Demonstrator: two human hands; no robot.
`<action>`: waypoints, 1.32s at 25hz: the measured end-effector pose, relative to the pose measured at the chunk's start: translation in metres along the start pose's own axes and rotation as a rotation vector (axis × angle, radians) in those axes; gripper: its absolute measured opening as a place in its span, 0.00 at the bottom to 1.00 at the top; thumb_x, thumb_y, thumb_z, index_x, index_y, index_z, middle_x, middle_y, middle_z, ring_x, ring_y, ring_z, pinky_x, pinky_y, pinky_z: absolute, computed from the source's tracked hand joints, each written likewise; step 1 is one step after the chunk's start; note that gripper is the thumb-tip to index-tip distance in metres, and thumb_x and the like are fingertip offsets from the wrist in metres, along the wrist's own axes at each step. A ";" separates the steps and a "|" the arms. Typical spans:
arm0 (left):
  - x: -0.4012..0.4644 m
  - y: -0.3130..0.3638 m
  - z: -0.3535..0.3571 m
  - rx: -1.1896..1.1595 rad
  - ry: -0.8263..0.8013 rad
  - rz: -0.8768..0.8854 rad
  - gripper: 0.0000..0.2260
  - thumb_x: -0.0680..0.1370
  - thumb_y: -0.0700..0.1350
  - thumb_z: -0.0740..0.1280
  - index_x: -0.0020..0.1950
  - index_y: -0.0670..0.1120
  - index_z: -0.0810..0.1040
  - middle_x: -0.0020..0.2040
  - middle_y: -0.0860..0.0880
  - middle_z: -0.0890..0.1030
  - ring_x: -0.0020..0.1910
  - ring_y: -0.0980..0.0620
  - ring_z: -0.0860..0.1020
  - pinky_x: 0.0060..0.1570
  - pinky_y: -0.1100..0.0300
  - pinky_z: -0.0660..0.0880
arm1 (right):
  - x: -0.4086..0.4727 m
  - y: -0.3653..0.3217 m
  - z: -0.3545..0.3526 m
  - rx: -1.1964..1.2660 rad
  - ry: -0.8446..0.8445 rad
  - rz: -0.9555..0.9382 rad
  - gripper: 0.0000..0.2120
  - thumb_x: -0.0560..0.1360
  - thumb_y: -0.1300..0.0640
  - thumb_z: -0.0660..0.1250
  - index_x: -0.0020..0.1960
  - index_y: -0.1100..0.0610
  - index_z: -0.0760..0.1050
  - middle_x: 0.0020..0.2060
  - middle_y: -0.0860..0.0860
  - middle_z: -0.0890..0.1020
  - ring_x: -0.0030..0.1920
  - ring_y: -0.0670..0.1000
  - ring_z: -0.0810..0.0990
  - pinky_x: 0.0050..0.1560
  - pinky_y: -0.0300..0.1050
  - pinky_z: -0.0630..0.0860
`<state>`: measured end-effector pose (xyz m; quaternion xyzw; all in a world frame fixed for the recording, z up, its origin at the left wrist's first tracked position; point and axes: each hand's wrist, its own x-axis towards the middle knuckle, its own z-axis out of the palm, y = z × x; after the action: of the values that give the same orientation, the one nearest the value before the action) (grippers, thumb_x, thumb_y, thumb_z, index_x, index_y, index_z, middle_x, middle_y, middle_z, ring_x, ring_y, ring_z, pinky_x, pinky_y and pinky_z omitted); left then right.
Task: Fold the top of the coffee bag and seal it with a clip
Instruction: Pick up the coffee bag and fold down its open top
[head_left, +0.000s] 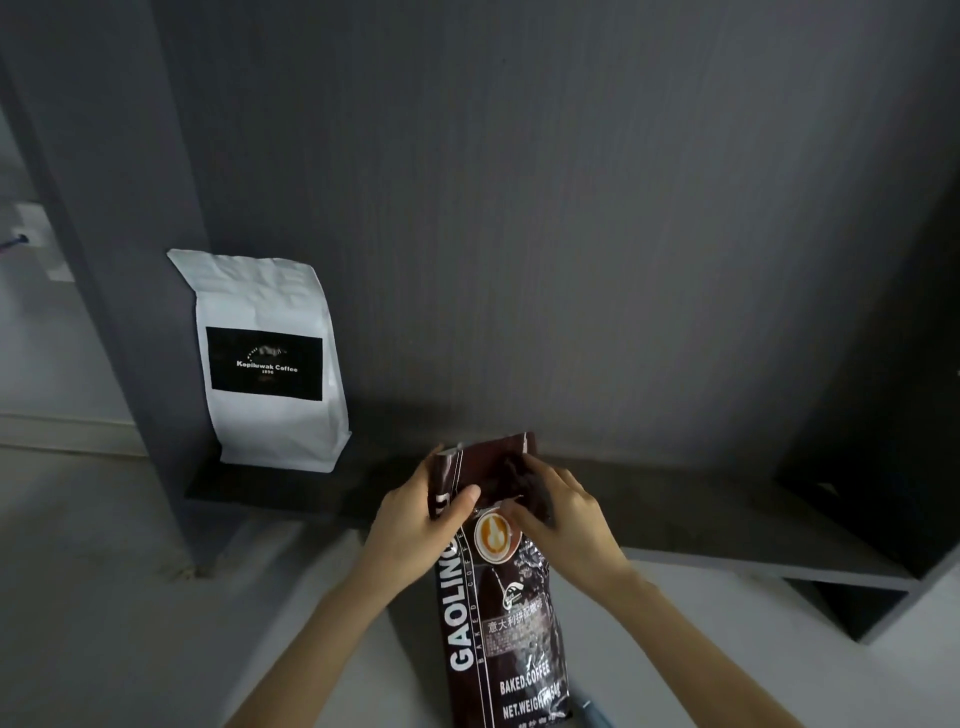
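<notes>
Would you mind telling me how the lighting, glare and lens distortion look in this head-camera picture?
Head view: dim, greyish light; the white coffee bag is the brightest thing. Small glints of glare show on the glossy brown coffee bag held by the left hand and right hand. Wide-angle distortion bends the dark wall panels toward the edges.

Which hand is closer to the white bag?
Left. The left hand grips the brown bag on the side toward the white bag, below and to its right. The right hand is farther right.
</notes>
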<state>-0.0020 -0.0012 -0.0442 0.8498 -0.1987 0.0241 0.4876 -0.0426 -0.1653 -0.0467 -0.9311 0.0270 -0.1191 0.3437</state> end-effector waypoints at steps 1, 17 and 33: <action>-0.002 -0.001 0.001 0.000 -0.013 0.005 0.17 0.75 0.48 0.63 0.61 0.45 0.71 0.46 0.55 0.80 0.48 0.57 0.79 0.44 0.78 0.70 | -0.001 0.000 0.001 0.005 0.002 -0.009 0.27 0.72 0.49 0.65 0.68 0.52 0.61 0.60 0.54 0.75 0.57 0.52 0.75 0.56 0.46 0.75; -0.019 -0.001 0.021 0.063 0.019 0.121 0.13 0.78 0.45 0.56 0.59 0.42 0.71 0.32 0.56 0.74 0.33 0.56 0.76 0.32 0.71 0.71 | -0.023 -0.016 0.010 0.322 0.253 0.073 0.16 0.72 0.62 0.66 0.59 0.55 0.75 0.48 0.46 0.81 0.44 0.41 0.77 0.39 0.16 0.67; -0.038 0.012 0.023 -0.173 -0.071 0.089 0.08 0.76 0.46 0.61 0.54 0.49 0.74 0.45 0.59 0.78 0.43 0.66 0.78 0.41 0.79 0.69 | -0.053 -0.003 0.001 0.669 0.432 0.262 0.10 0.71 0.66 0.65 0.43 0.51 0.76 0.34 0.47 0.81 0.37 0.45 0.79 0.35 0.28 0.76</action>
<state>-0.0445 -0.0141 -0.0556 0.7952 -0.2548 -0.0019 0.5502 -0.0942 -0.1553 -0.0558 -0.7103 0.1766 -0.2690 0.6260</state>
